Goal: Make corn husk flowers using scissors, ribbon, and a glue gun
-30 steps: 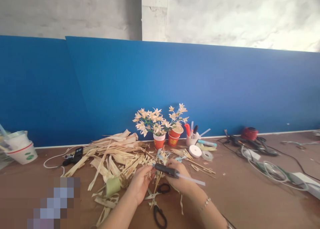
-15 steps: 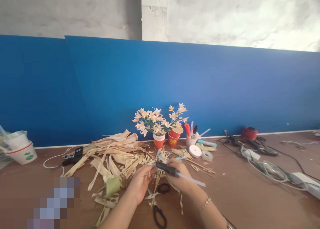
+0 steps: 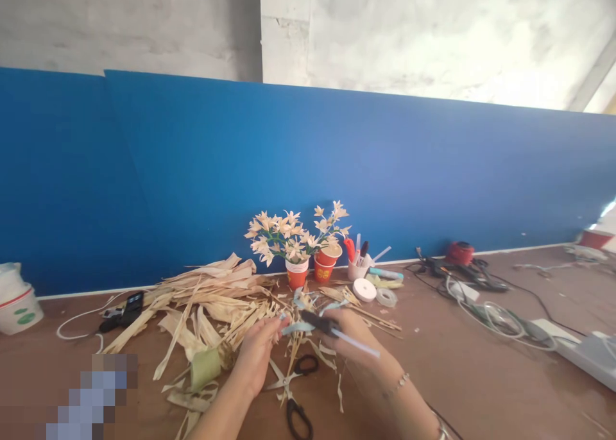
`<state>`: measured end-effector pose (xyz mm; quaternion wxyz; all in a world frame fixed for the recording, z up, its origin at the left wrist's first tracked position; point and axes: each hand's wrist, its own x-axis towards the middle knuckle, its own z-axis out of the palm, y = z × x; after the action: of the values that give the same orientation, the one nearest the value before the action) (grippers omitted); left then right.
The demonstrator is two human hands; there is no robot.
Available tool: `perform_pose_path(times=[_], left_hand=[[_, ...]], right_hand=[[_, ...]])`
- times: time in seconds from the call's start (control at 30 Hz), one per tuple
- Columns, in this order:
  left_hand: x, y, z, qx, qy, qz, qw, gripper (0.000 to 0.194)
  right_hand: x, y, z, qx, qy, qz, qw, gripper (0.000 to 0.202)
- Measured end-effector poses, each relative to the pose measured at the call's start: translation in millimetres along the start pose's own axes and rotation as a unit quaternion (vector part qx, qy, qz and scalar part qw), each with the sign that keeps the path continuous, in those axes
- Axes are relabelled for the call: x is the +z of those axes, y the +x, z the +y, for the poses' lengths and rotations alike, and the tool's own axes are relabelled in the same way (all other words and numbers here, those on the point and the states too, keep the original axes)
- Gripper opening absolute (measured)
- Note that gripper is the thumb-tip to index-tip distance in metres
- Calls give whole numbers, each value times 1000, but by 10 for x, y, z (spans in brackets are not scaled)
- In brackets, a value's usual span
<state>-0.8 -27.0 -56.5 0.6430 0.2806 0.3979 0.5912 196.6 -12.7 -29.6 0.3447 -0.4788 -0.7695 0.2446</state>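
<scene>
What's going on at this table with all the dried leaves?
A person sits at a brown table strewn with dried husk strips. The right hand holds a glue gun, its nozzle pointing at a small pale strip pinched by the left hand. Scissors lie below the hands. Finished husk flowers stand in orange cups behind.

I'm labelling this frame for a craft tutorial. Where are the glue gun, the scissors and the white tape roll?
glue gun (image 3: 318,322): head view, on its dark barrel, held in the right hand.
scissors (image 3: 293,395): head view, near the pivot, between blades and black handles.
white tape roll (image 3: 364,290): head view, on its flat top face.
</scene>
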Motion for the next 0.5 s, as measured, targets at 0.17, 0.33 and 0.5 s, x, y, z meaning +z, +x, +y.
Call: perform_pose_path(times=[0.17, 0.33, 0.5], left_hand=[[20, 14, 18, -16, -25, 23, 999, 21], [33, -7, 2, -24, -33, 11, 999, 23], [39, -13, -25, -39, -48, -10, 998, 19]], right_hand=[[-287, 43, -41, 65, 1, 51, 997, 20], [-687, -89, 368, 289, -273, 7, 918, 31], [-697, -349, 611, 359, -306, -71, 879, 46]])
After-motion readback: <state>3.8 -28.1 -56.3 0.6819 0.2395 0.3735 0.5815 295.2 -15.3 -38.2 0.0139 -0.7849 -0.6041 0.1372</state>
